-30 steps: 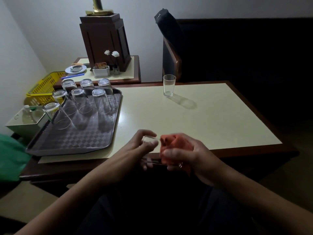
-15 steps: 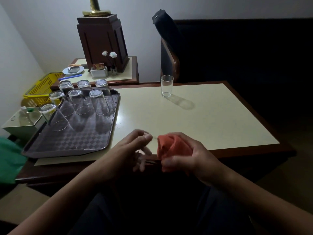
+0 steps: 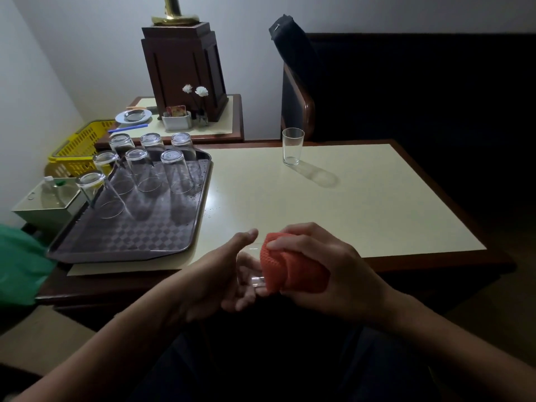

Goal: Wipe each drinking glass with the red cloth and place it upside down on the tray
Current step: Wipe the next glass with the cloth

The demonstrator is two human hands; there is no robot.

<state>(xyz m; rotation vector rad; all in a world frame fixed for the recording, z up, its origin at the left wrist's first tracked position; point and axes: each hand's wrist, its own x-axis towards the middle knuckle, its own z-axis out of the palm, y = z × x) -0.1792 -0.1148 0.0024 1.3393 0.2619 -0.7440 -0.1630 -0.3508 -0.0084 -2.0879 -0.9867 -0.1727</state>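
By the near edge of the tabletop (image 3: 348, 204), my left grip (image 3: 217, 275) holds a glass (image 3: 249, 269). My right grip (image 3: 330, 271) squeezes the red cloth (image 3: 285, 269) around one end of it.

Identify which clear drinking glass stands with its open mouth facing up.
The lone clear drinking glass on the cream tabletop, apart from the dark checkered tray. The glasses on that tray all stand mouth down.

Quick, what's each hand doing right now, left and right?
Left hand: holding the drinking glass.
Right hand: gripping the red cloth against that glass.
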